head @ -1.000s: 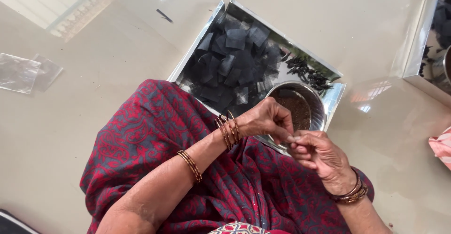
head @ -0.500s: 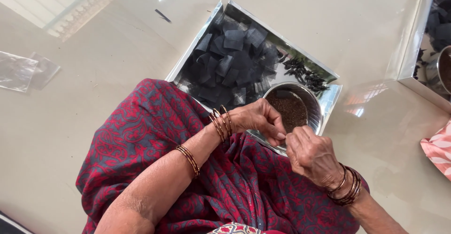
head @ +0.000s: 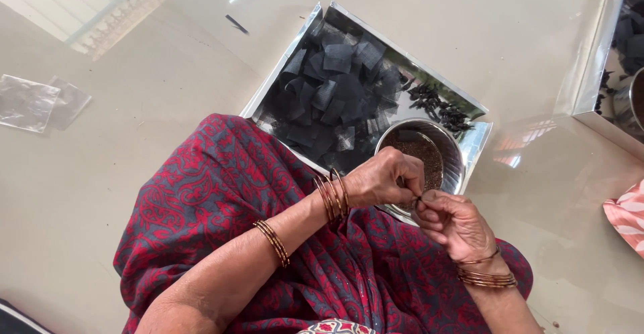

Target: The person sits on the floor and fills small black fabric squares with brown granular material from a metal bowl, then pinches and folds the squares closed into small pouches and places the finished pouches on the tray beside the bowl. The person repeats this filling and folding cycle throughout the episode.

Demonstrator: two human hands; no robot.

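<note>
A glossy beige floor [head: 134, 173] is carrying a shiny metal tray [head: 479, 139] in the middle, a second tray [head: 594, 72] lying far right, and clear plastic wrappers [head: 37, 102] lying at the left.

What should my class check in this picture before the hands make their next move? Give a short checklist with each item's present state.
1. Both hands meet on the work: ok. Left hand and right hand touch fingertips over the bowl's near rim.
2. Small dark piece pinched: ok, though what it is cannot be told.
3. Bowl holds brown filling: ok.
4. Bowl sits in the tray: ok, at the near right corner.
5. Black squares in supply: ok, heaped in the tray.
6. Finished dark pieces kept apart from the heap: ok, beyond the bowl.
</note>
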